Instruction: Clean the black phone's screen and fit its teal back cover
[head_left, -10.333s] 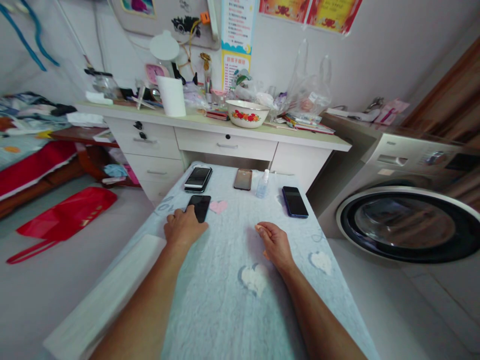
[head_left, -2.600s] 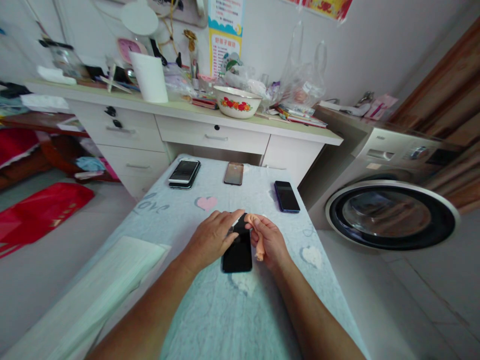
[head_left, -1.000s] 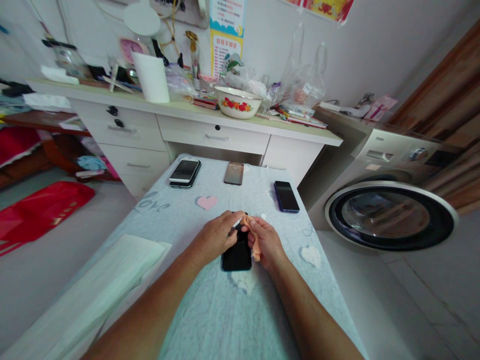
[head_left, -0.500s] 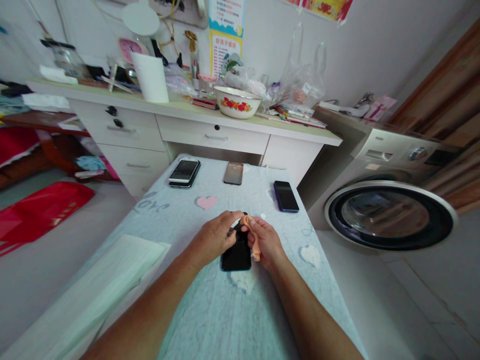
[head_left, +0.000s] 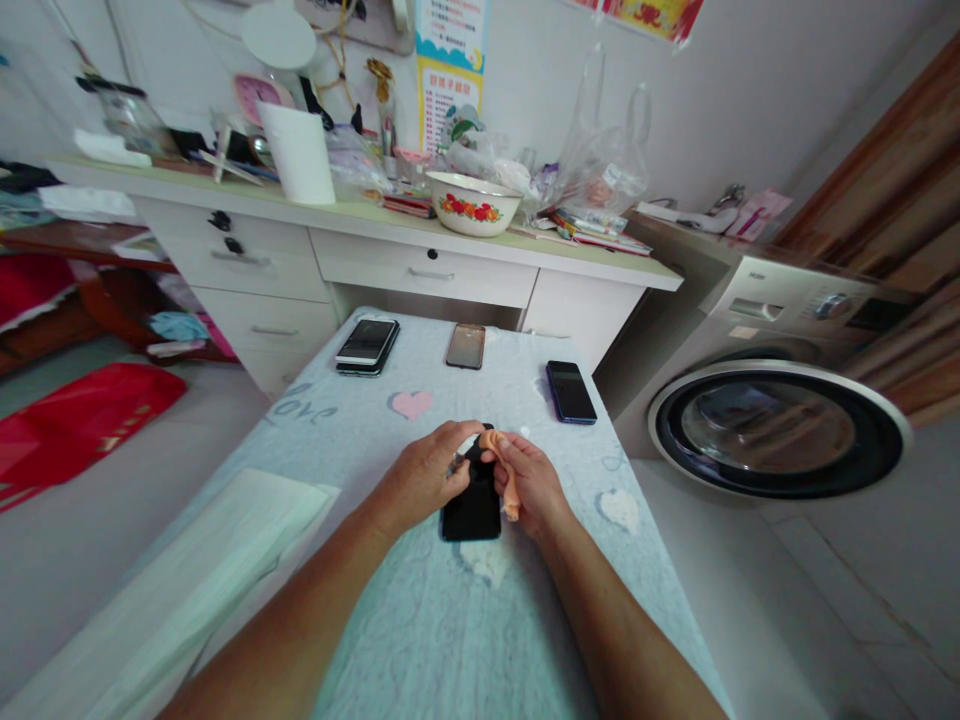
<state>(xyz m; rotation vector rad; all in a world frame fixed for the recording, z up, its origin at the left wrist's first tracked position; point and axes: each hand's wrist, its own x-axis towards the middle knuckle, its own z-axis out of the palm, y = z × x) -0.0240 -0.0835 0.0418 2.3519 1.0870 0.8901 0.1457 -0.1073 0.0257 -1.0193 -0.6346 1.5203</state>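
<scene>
A black phone lies on the light blue tablecloth beneath both hands. My right hand is closed on an orange cloth, which hangs down beside the phone's right edge. On the left, the fingers of my left hand are pinched round a small white item above the phone's upper part; what it is I cannot make out. The two hands nearly meet over the phone.
Stacked phones lie at the table's back left, a brownish phone or case at the back middle, a dark blue phone at the right. Behind stands a desk with a flowered bowl. A washing machine is at right.
</scene>
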